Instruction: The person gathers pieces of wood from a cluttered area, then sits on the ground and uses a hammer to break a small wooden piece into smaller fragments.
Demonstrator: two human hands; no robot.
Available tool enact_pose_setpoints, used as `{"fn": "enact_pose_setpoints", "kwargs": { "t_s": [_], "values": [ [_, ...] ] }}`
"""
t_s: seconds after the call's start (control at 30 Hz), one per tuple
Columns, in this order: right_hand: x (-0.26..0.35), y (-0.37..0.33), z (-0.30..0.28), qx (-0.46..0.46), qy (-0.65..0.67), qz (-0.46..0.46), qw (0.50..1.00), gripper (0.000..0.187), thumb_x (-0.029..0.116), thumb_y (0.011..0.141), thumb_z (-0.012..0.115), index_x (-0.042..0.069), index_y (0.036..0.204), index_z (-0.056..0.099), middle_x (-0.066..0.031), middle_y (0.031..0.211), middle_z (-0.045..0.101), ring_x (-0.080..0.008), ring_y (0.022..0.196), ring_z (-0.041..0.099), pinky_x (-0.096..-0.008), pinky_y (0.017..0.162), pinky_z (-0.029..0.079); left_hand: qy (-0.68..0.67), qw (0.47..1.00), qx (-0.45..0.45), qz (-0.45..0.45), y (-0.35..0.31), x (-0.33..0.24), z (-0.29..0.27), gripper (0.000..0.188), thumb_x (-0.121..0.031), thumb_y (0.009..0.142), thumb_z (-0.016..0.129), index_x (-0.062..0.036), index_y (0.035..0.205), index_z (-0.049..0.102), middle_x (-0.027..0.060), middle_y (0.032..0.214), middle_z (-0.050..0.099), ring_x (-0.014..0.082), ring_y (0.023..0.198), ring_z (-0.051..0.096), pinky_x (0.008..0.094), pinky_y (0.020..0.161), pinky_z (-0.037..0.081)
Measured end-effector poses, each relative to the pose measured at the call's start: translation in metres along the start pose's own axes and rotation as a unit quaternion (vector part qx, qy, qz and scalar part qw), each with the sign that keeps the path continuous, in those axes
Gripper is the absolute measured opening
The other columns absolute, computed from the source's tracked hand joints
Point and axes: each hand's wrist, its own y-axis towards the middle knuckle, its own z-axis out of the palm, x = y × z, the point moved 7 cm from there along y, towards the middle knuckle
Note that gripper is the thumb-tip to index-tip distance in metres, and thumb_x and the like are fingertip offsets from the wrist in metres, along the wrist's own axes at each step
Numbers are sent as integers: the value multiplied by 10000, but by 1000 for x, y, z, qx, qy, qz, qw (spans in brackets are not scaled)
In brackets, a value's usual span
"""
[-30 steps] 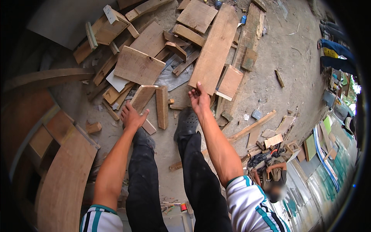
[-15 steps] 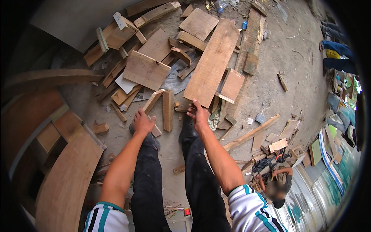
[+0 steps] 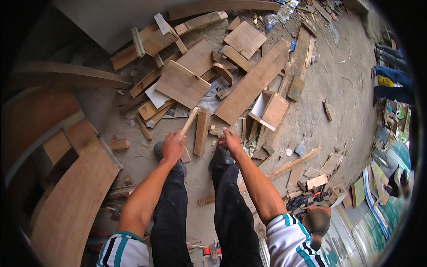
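My left hand (image 3: 173, 146) is closed round the near end of a narrow wood strip (image 3: 191, 120), just above my left shoe. Right of the strip stands a short thick wood block (image 3: 202, 133), touched by neither hand. My right hand (image 3: 230, 141) hangs above my right shoe with loosely curled fingers apart and nothing visible between them. Just beyond it lies a long wide board (image 3: 253, 82), slanting away to the right over other scraps. A small open wooden box (image 3: 274, 110) with a white inside rests at the board's right side.
Ahead is a heap of wood offcuts, including a broad panel (image 3: 183, 84) and a square board (image 3: 245, 39). Wooden furniture (image 3: 73, 187) stands at my left. A long stick (image 3: 293, 162) lies to the right, near a person (image 3: 316, 220) sitting low. More scrap lies beyond.
My right hand has let go of the long board's near end, and the board has settled lower, uncovering the box's white inside. The view has shifted slightly; my left hand stays at the strip.
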Motion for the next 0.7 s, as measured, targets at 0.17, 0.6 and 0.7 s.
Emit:
{"fn": "enact_pose_setpoints", "kwargs": {
  "t_s": [0.17, 0.6, 0.7],
  "values": [
    [28, -4, 10, -36, -190, -106, 975, 596, 484, 932, 605, 33, 1317, 551, -141, 1069, 679, -242, 898, 644, -373, 781, 539, -16, 995, -70, 73, 6, -21, -17, 328, -256, 917, 618, -105, 1208, 622, 135, 1071, 613, 356, 1000, 609, 467, 850, 497],
    [161, 22, -20, -238, -481, -210, 817, 1156, 446, 741, 816, 149, 1579, 76, -271, 1602, 101, -502, 1453, 153, -648, 1075, 338, 5, 938, -218, 269, 187, -152, -138, 336, -230, 853, 658, -99, 1162, 634, 102, 1076, 630, 307, 1053, 596, 443, 879, 480],
    [167, 51, -25, -201, -526, -171, 808, 1390, 463, 619, 903, 132, 1572, -53, -259, 1618, 32, -451, 1485, 110, -654, 1095, 312, 83, 928, -216, 293, 257, -199, -160, 434, -266, 831, 679, -102, 1222, 586, 114, 1217, 564, 303, 1172, 523, 442, 965, 439]
  ]
}}
